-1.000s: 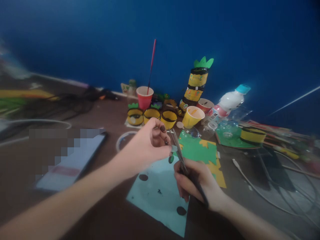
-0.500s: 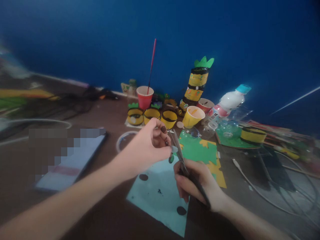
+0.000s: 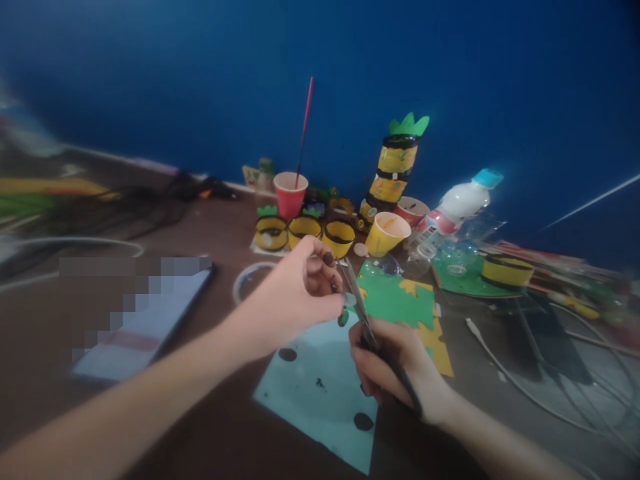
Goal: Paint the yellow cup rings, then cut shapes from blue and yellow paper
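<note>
Head view: left hand is pinching a green scrap between its fingers, right hand is gripping scissors mid-cut, black dots lying finished nearby.

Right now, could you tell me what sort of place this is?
Probably a craft workspace: scissors in the right hand, a paper scrap in the left hand, painted yellow cups behind.

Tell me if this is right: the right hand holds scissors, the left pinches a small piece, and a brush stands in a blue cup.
Not quite: the head view shows the cup is red, not blue. The right hand does hold the scissors, the left hand pinches the small piece, and the brush stands in that cup.
</note>
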`<state>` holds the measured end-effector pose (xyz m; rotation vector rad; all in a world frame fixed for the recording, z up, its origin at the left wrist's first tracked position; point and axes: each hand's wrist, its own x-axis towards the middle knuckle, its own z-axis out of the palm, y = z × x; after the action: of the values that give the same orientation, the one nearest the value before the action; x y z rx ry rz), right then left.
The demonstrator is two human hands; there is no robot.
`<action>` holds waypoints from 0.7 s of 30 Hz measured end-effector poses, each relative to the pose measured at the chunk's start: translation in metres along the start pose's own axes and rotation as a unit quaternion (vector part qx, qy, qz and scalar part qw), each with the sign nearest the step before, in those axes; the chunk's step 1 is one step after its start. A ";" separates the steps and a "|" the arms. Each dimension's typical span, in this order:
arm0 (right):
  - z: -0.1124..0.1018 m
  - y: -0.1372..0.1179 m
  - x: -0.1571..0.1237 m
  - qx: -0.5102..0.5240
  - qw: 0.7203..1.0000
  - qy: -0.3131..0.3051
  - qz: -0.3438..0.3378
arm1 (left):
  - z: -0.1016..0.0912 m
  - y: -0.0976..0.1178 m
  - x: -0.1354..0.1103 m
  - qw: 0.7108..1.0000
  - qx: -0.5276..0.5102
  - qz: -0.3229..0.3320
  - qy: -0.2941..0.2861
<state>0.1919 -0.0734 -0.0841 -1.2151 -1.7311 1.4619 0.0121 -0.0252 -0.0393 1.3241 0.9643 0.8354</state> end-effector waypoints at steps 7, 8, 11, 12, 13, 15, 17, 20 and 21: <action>0.000 -0.002 0.000 -0.006 1.000 0.000 -0.012 | 0.001 0.008 0.000 1.000 0.015 -0.012 0.022; 0.000 -0.002 0.000 -0.007 1.000 0.001 -0.013 | 0.001 0.009 0.000 0.999 0.016 -0.014 0.024; 0.000 -0.002 0.000 -0.014 1.000 0.004 -0.019 | 0.002 0.009 0.000 0.999 0.013 -0.014 0.026; 0.000 -0.002 0.000 -0.015 1.000 0.004 -0.019 | 0.002 0.009 0.000 0.999 0.013 -0.013 0.027; 0.000 -0.002 0.000 -0.016 1.000 0.004 -0.018 | 0.001 0.008 0.000 0.999 0.014 -0.012 0.027; 0.000 -0.003 0.001 -0.017 1.000 0.004 -0.015 | 0.001 0.008 0.001 0.999 0.016 -0.012 0.027; 0.000 -0.004 0.001 -0.017 1.000 0.004 -0.015 | 0.001 0.008 0.000 0.999 0.021 -0.013 0.029; 0.000 -0.005 0.001 -0.015 1.000 0.003 -0.007 | 0.000 0.008 0.000 0.999 0.025 -0.015 0.032; 0.000 -0.005 0.001 -0.014 1.000 0.003 -0.004 | -0.001 0.008 0.000 0.999 0.023 -0.014 0.032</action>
<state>0.1900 -0.0727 -0.0793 -1.2250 -1.7567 1.4331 0.0119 -0.0243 -0.0312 1.3271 1.0566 0.8419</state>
